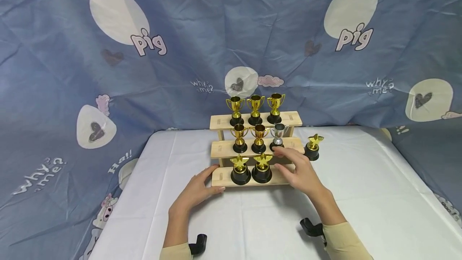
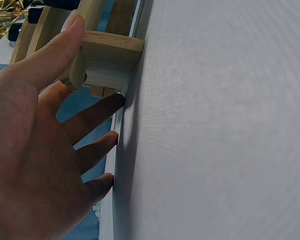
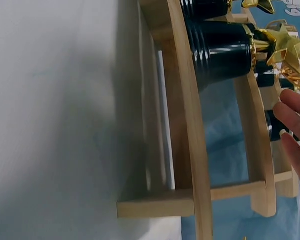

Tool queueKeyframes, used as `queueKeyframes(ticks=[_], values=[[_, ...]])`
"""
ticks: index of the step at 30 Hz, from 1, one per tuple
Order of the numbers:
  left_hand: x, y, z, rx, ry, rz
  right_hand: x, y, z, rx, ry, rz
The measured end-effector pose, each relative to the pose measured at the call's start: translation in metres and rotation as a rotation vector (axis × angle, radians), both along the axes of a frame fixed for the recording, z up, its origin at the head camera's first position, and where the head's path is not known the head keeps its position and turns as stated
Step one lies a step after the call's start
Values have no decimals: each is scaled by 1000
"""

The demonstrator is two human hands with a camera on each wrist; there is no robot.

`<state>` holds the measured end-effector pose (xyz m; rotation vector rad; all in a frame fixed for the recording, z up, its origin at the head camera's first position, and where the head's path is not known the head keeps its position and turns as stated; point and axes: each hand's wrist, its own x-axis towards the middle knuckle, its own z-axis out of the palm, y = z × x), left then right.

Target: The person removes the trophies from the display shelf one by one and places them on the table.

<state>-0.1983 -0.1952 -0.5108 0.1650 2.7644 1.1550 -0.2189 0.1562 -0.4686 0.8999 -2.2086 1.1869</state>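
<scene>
A three-tier wooden display stand (image 1: 220, 176) rests on the white table. My left hand (image 1: 196, 189) holds the left end of its bottom tier, thumb at the front edge; in the left wrist view the other fingers spread past the stand's end (image 2: 112, 50). My right hand (image 1: 297, 169) is over the right side of the bottom tier, thumb and fingers apart, nothing between them. Its fingertips are close to the base of a silver trophy cup (image 1: 278, 131); contact cannot be told. Two gold star trophies (image 1: 240, 169) stand on the bottom tier.
Two gold cups (image 1: 259, 132) share the middle tier with the silver one; three more gold cups (image 1: 255, 105) stand on top. Another star trophy (image 1: 312, 147) stands on the table right of the stand. Behind hangs a blue patterned cloth (image 1: 187, 51).
</scene>
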Motion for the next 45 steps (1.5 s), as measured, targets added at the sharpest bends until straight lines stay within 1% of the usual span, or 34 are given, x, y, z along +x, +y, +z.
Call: queueKeyframes(ticks=[2,7,10,14,18,21,28,32,38,45], values=[[0,0,0,0,-1,-1,0,-2,1,3,-13,-5],[-1,0,-1,-4,-3,1,2,-9,3,49,-71,-44],[-1,0,-1,-8,-3,5,1,-13,3,48,-96,-19],[0,0,0,-7,-7,7,1,-18,5,60,-89,-12],[0,0,0,-4,-5,5,1,-22,8,91,-78,-49],[0,0,0,-3,-3,3,0,-24,8,83,-84,-46],[-1,-1,-1,-2,-3,0,-3,-27,5,39,-93,-7],[-2,-1,-2,-4,-2,-1,-3,-28,6,30,-91,-13],[-2,-1,-3,-3,-2,1,-4,-30,8,24,-115,-31],[-2,0,-4,-3,0,3,-3,-30,9,37,-117,-32]])
